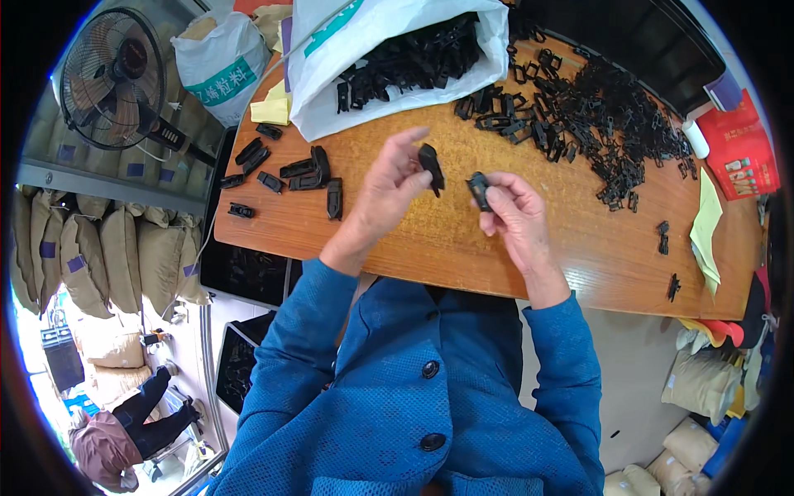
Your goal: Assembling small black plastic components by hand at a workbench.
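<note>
Above the wooden table (397, 236), my left hand (393, 178) pinches a black plastic part (431, 169) between thumb and fingers, its index finger stretched out. Close by on the right, my right hand (516, 213) grips another small black plastic part (478, 191) at its fingertips. The two parts are held apart, with a short gap between them. To the left of my left hand lie several blocky black plastic pieces (318, 168). Beyond my right hand spreads a heap of small black clip-like parts (579, 116).
A white sack (322, 116) full of black parts lies open at the table's far side. Two loose parts and a yellow paper (705, 231) lie at the right, near a red box (743, 149). A fan (116, 78) stands at the left; a person (112, 442) is beyond the window.
</note>
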The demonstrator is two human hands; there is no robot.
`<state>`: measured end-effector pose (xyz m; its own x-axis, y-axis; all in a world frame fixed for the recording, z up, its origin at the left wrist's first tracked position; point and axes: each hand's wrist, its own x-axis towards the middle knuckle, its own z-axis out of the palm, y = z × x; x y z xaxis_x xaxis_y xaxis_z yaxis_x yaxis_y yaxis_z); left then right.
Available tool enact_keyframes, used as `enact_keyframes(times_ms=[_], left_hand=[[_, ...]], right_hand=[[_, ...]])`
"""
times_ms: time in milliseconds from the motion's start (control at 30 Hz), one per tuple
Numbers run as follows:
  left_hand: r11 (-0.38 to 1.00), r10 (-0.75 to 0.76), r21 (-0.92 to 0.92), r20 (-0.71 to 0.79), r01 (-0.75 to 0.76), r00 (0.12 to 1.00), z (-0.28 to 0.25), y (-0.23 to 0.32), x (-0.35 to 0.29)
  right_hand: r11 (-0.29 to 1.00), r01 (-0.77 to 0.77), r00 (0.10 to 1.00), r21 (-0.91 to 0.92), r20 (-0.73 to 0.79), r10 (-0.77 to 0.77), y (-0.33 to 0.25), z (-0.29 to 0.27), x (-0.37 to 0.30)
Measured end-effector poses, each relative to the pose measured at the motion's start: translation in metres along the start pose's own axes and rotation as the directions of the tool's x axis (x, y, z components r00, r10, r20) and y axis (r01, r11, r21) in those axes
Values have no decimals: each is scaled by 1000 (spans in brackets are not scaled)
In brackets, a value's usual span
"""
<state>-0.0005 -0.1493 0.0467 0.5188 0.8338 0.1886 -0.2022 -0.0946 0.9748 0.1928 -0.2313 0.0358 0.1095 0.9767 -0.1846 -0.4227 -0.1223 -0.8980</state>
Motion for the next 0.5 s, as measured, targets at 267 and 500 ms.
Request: enact_keyframes(times_ms=[267, 500], left_hand=[[997, 4, 72, 78, -9, 997, 15, 2, -18], [948, 131, 285, 44, -138, 990, 29, -8, -25]], right_hand=[[999, -38, 995, 9, 96, 37, -5, 22, -11], [995, -34, 999, -98, 38, 37, -3, 19, -15]])
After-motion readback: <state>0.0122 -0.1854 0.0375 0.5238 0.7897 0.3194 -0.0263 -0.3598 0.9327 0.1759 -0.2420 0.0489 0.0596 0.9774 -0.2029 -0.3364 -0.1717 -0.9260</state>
